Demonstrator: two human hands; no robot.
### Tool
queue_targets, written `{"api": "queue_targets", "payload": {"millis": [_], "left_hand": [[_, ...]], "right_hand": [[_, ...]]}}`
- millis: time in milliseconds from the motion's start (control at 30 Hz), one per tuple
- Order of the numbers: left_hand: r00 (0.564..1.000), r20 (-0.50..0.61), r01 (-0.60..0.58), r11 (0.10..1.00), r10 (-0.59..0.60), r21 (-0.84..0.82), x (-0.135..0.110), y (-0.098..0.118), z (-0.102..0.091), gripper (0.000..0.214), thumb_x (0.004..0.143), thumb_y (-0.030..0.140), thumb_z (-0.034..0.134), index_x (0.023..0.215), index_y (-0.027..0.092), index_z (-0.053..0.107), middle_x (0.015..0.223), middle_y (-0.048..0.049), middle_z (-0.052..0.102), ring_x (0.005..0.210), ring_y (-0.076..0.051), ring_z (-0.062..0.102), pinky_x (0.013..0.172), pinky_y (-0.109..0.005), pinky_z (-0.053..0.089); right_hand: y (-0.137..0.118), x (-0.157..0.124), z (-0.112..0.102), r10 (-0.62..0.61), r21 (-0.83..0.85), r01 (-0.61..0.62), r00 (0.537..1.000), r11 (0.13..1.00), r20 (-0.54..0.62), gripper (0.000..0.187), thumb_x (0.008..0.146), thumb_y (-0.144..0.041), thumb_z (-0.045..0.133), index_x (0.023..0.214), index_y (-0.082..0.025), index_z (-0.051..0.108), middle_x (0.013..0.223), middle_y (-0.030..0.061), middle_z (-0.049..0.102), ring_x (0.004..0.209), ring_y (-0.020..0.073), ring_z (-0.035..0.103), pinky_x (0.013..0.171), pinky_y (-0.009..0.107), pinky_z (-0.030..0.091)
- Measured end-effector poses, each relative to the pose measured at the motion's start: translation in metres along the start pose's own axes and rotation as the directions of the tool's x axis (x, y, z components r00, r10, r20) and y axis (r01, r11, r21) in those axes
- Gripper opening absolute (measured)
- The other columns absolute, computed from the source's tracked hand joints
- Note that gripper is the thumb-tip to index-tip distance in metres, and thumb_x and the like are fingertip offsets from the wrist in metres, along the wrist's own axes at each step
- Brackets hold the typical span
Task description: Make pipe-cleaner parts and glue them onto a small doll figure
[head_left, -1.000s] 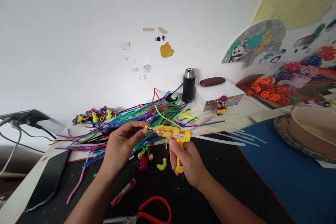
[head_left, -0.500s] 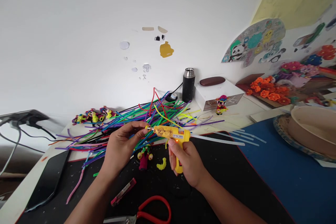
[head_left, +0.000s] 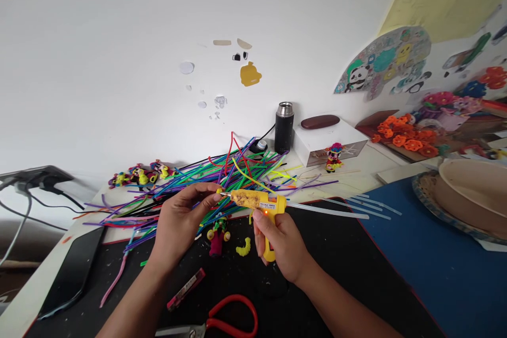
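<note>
My right hand [head_left: 280, 245] grips a yellow hot glue gun [head_left: 253, 199] by its handle. Its orange light glows and a long clear glue stick [head_left: 328, 210] pokes out of its back. Between thumb and forefinger, my left hand [head_left: 180, 219] pinches a small yellow fuzzy piece [head_left: 219, 190], mostly covered by the fingers. The gun's metal nozzle points at that piece and is at or very near it. Below the hands, a small pipe-cleaner figure [head_left: 216, 240] in magenta and green lies on the black mat [head_left: 317, 280], beside a curled yellow fuzzy piece [head_left: 243, 247].
A heap of coloured pipe cleaners [head_left: 233, 169] spreads behind my hands. Red-handled scissors [head_left: 233, 317] and a pink box cutter [head_left: 186, 289] lie in front. A phone [head_left: 73, 272] is at left; a black flask [head_left: 284, 129] and white box [head_left: 328, 140] stand at the back.
My left hand has shifted very slightly left with the yellow piece. The glue gun has barely moved, and a little more of its nozzle shows.
</note>
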State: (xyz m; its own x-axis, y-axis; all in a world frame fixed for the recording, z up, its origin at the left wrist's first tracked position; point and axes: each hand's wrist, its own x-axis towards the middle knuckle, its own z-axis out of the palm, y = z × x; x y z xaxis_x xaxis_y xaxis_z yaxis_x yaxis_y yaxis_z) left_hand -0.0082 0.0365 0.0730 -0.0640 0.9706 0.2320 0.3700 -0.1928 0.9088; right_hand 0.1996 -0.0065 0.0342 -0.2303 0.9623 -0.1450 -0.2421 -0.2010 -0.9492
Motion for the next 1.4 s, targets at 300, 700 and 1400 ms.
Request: {"api": "queue_targets", "payload": {"millis": [300, 700, 1400], "left_hand": [[1.000, -0.009, -0.003, 1.000, 0.003, 0.007, -0.001, 0.000, -0.001, 0.036, 0.077, 0.053, 0.086, 0.096, 0.023, 0.081, 0.098, -0.0070, 0.082, 0.091, -0.027, 0.076, 0.086, -0.037, 0.060], [1.000, -0.013, -0.017, 1.000, 0.017, 0.005, -0.002, 0.004, -0.001, 0.029, 0.079, 0.050, 0.085, 0.093, 0.025, 0.082, 0.094, -0.0053, 0.081, 0.088, -0.026, 0.074, 0.083, -0.036, 0.059], [0.934, 0.259, 0.354, 0.755, -0.248, -0.552, -0.011, 0.024, 0.024, 0.039, 0.061, 0.050, 0.096, 0.080, 0.019, 0.082, 0.066, -0.0021, 0.068, 0.060, -0.014, 0.055, 0.058, -0.025, 0.045]], "right_hand": [[0.001, 0.000, -0.001, -0.006, 0.003, 0.006, 1.000, 1.000, 0.001, 0.064, 0.083, -0.082, 0.061, 0.067, -0.020, 0.055, 0.041, -0.0048, 0.050, 0.032, 0.0092, 0.044, 0.039, 0.022, 0.033], [-0.001, 0.001, 0.000, -0.006, 0.012, 0.006, 1.000, 1.000, 0.000, 0.064, 0.083, -0.082, 0.061, 0.067, -0.020, 0.055, 0.040, -0.0050, 0.050, 0.032, 0.0092, 0.042, 0.039, 0.022, 0.032], [0.017, 0.008, -0.019, 0.104, 0.168, -0.069, 0.972, 0.983, -0.209, 0.070, 0.078, -0.082, 0.065, 0.087, -0.013, 0.064, 0.045, -0.0059, 0.052, 0.031, 0.0085, 0.045, 0.033, 0.018, 0.022]]}}
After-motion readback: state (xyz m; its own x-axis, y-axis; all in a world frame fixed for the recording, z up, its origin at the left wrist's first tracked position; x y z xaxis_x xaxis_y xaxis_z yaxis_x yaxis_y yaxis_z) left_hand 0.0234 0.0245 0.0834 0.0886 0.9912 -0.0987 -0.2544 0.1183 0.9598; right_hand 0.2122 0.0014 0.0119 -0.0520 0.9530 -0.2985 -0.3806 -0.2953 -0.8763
